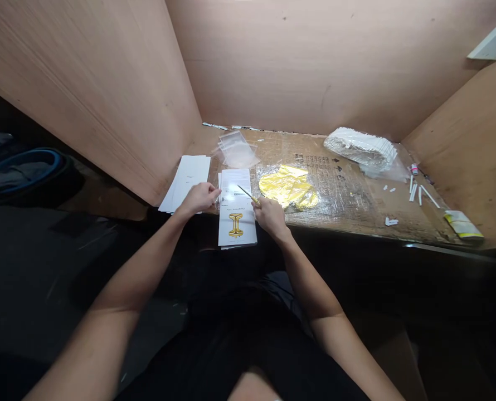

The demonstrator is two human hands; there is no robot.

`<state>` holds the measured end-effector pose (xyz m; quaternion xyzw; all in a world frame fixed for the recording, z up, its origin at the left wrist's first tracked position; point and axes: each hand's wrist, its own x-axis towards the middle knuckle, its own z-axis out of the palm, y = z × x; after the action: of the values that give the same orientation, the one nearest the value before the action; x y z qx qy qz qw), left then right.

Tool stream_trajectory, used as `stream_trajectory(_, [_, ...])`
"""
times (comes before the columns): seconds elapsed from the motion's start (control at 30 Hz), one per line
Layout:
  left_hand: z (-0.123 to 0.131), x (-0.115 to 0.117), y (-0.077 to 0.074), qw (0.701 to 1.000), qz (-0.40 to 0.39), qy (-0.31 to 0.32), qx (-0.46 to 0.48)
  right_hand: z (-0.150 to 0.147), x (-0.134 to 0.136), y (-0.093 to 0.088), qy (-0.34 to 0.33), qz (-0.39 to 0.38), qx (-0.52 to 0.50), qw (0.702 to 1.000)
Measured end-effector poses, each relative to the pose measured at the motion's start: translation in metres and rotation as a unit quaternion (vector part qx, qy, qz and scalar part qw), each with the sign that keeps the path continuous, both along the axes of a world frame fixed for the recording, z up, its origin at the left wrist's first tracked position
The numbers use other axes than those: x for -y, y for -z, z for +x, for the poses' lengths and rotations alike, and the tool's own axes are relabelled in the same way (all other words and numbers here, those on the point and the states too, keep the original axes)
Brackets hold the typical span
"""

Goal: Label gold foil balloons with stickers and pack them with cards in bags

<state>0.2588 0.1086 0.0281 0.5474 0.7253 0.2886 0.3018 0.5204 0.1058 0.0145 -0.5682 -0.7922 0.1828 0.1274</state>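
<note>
A printed leaflet (236, 207) with a gold letter balloon pictured on it lies in front of me, its lower part past the table's front edge. My left hand (201, 196) is closed at its left side, thumb and fingertips together; what they pinch, if anything, is too small to make out. My right hand (270, 216) grips a thin dark rod with a yellowish handle (254, 199), its tip pointing up and left over the leaflet. Just beyond that hand, a folded gold foil balloon (290, 186) rests on clear plastic. White paper sheets (193, 172) lie beside my left hand.
Clear plastic bags (238, 149) lie behind the leaflet. At the back right is a plastic-wrapped stack of white pieces (360, 146). White sticks (419, 193) and a yellow-and-white packet (464, 224) lie at the right. Wooden panels (273, 67) enclose the cardboard-covered table.
</note>
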Motion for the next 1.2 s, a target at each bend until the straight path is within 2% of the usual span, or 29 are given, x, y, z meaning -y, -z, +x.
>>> stream_trajectory(0.07, [0.001,0.022,0.025,0.998,-0.029,0.001,0.051,0.000,0.003,0.006,-0.016,-0.005,-0.030,0.999])
stream_trajectory(0.1, [0.003,0.029,0.032,0.998,-0.029,-0.002,0.052,-0.002,0.004,0.008,-0.027,-0.009,-0.042,0.999])
stream_trajectory(0.17, [0.009,0.037,0.037,0.999,-0.015,-0.023,0.028,-0.007,0.004,0.012,-0.033,-0.011,-0.059,0.998])
stream_trajectory(0.37, [0.028,0.049,0.017,0.991,0.050,-0.061,-0.104,-0.013,0.008,0.011,-0.023,-0.020,-0.069,0.997])
stream_trajectory(0.5, [0.036,0.057,0.011,0.988,0.070,-0.077,-0.116,-0.013,0.014,0.010,-0.016,-0.010,-0.039,0.999])
stream_trajectory(0.6, [0.040,0.059,0.011,0.988,0.071,-0.092,-0.102,-0.014,0.015,0.011,-0.015,-0.007,-0.041,0.999])
stream_trajectory(0.77, [0.046,0.059,0.015,0.984,0.072,-0.092,-0.137,-0.013,0.016,0.013,-0.007,-0.005,-0.063,0.998])
stream_trajectory(0.9, [0.048,0.057,0.018,0.977,0.105,-0.096,-0.156,-0.014,0.017,0.013,-0.004,-0.003,-0.113,0.994])
stream_trajectory(1.0, [0.049,0.055,0.019,0.976,0.094,-0.096,-0.172,-0.015,0.017,0.014,0.003,0.011,-0.142,0.990])
stream_trajectory(1.1, [0.049,0.055,0.018,0.982,0.067,-0.097,-0.145,-0.014,0.016,0.015,0.009,0.014,-0.147,0.989])
stream_trajectory(1.2, [0.047,0.056,0.017,0.985,0.078,-0.108,-0.106,-0.014,0.016,0.018,0.012,0.005,-0.172,0.985])
